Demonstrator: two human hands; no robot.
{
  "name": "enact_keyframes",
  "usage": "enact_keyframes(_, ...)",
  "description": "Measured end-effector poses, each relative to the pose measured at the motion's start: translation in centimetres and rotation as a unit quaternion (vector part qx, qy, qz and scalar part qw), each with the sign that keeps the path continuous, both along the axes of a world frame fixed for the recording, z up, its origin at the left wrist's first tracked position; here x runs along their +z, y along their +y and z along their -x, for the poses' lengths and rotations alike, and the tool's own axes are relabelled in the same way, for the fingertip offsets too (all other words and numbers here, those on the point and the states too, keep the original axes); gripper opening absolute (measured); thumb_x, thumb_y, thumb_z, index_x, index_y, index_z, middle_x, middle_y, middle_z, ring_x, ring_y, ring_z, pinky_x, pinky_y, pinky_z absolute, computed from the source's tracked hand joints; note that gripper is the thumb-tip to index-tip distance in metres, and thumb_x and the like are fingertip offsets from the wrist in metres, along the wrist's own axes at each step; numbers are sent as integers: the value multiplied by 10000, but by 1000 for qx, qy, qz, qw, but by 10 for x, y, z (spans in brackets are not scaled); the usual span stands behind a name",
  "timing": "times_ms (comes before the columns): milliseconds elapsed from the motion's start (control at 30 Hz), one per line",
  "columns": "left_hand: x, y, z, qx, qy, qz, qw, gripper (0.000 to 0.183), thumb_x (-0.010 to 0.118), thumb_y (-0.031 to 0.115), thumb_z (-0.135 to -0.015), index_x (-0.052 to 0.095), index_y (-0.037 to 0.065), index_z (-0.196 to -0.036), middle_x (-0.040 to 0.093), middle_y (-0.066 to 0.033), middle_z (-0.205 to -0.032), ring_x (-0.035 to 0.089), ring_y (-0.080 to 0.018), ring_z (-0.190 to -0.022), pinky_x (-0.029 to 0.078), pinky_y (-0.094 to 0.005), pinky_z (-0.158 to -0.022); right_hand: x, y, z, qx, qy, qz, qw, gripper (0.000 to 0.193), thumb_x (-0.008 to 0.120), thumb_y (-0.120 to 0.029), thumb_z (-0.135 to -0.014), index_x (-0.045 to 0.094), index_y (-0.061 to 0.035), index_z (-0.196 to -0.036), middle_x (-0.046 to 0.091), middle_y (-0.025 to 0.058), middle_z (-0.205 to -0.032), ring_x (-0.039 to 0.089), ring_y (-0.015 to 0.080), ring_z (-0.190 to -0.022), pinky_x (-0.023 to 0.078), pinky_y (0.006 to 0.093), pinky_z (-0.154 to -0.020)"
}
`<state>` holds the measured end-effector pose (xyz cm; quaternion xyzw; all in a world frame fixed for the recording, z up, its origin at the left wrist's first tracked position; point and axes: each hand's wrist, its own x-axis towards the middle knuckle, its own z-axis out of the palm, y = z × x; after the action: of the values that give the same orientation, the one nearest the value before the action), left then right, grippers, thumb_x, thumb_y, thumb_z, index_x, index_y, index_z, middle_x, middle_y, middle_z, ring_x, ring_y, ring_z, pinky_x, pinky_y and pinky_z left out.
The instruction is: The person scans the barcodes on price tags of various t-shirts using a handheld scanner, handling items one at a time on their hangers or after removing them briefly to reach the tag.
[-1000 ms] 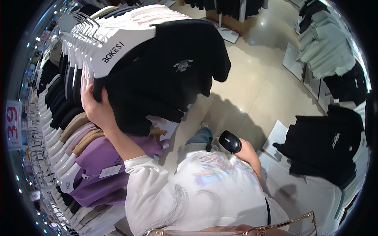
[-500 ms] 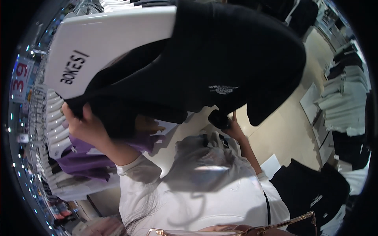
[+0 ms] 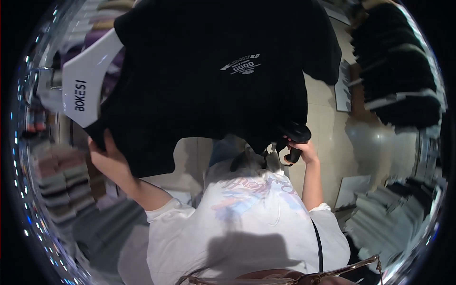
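Note:
A black T-shirt point(image 3: 190, 90) with a small pale print on its chest is spread out before me on a white hanger point(image 3: 90, 78). The hanger's metal hook points left. My left hand point(image 3: 111, 164) grips the shirt at its near shoulder, by the hanger's lower end; part of the fingers is hidden behind the cloth. My right hand point(image 3: 304, 151) is closed round a black handheld device point(image 3: 299, 131) with a rounded head and a grip. That device is close to the shirt's hem, and whether it touches the cloth I cannot tell.
Dark garments point(image 3: 394, 61) hang or lie in a dense row at the far right. Grey clothes point(image 3: 394, 213) are stacked at the near right, folded pink and grey ones point(image 3: 61, 175) on the left. Pale floor tiles point(image 3: 327, 137) show between them.
My view has turned away from the rack of white hangers. The shirt has come round flatter, its print facing me more squarely. Both hands keep their hold.

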<state>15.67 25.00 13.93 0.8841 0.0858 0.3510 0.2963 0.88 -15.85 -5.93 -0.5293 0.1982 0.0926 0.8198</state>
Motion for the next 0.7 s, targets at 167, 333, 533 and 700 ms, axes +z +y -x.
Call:
enact_keyframes(167, -46, 0, 109, 53, 244, 192, 949, 289, 614, 93, -787, 553, -58, -1026, 605, -131, -942, 562, -189, -880, 432, -311, -803, 31, 20, -33, 227, -62, -4, 972, 486, 721, 9, -585, 569, -24, -1046, 621, 50, -869, 596, 142, -753, 495, 304, -672)
enact_keyframes(333, -98, -23, 176, -73, 215, 428, 875, 499, 722, 63, -687, 500, -60, -1116, 583, -130, -1059, 561, -196, -943, 431, -310, -850, 68, 90, -77, 495, -168, -20, 852, 638, 786, -68, -567, 520, -17, -1145, 615, 60, -1018, 568, 149, -920, 472, 311, -804)
enact_keyframes(533, -137, -7, 181, -240, 249, 640, 686, 804, 781, 191, -600, 361, -3, -1259, 516, -82, -1157, 500, -152, -1027, 398, -283, -894, 109, 202, -90, 607, -355, 16, 711, 509, 751, -76, -620, 551, -3, -1082, 625, 82, -991, 565, 152, -887, 449, 286, -795)
enact_keyframes(700, -165, 35, 200, -395, 127, 544, 729, 456, 632, 108, -803, 471, 32, -1223, 540, -84, -1183, 511, -184, -1074, 417, -334, -926, 118, 273, -88, 679, -242, -15, 693, 423, 714, -63, -650, 566, -4, -1042, 634, 80, -911, 559, 143, -830, 446, 280, -764)
